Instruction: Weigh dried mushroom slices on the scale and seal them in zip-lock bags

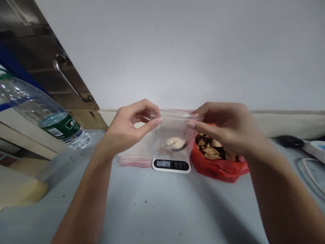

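White wall is backing grey desk; forearms are leaving a wide, specked stretch between them. Bottle is standing off left; crinkled red bag is sitting close under the right hand. That hand and left hand are pinching the clear zip bag by its top corners, fingers closed on thin plastic. It's hanging over white, rounded scale reading 0.0, contact unclear. Pale curved slice is showing through; rough brown pieces are filling the red bag.
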`<state>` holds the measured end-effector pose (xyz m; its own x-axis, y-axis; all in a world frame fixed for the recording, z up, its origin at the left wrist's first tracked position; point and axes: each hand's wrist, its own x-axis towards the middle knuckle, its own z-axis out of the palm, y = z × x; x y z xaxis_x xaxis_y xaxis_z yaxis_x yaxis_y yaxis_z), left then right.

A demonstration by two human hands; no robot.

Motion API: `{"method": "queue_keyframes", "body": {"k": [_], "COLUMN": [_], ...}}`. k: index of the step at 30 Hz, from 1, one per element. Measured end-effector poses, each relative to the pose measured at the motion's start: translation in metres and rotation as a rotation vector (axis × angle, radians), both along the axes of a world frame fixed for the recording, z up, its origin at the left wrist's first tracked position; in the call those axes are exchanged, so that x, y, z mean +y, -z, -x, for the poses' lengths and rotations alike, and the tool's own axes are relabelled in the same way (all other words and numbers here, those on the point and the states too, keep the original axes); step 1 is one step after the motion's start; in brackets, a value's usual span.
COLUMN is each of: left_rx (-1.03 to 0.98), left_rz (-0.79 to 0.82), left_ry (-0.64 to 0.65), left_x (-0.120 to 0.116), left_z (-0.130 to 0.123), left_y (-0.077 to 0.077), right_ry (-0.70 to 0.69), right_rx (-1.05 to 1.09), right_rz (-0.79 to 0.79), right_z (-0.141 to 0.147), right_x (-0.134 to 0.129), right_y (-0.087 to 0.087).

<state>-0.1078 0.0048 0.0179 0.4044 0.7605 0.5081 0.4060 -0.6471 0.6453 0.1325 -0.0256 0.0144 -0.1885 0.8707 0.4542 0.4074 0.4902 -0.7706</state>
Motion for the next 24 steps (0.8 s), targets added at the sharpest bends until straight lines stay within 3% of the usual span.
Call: {"method": "queue_keyframes", "body": {"k": [4, 9, 16, 24], "left_rx": [-0.037, -0.045, 0.033, 0.182], "left_rz": [0.063, 0.147, -0.058, -0.285], "left_ry": [-0.083, -0.057, -0.038, 0.032], "left_x": [-0.001, 0.003, -0.005, -0.015], "left_z": [-0.002, -0.002, -0.018, -0.024], "left_y": [-0.002, -0.001, 0.001, 0.0], "right_ry": [0.041, 0.033, 0.168, 0.064], "right_rx": [0.038, 0.103, -0.22, -0.295], "right_rz": [-0.021, -0.016, -0.232, -0.232], "right_z": [-0.001, -0.007, -0.005, 0.01], "right_x": [0.0, 0.004, 0.001, -0.005], "right_y": [0.0, 0.006, 0.003, 0.004]}}
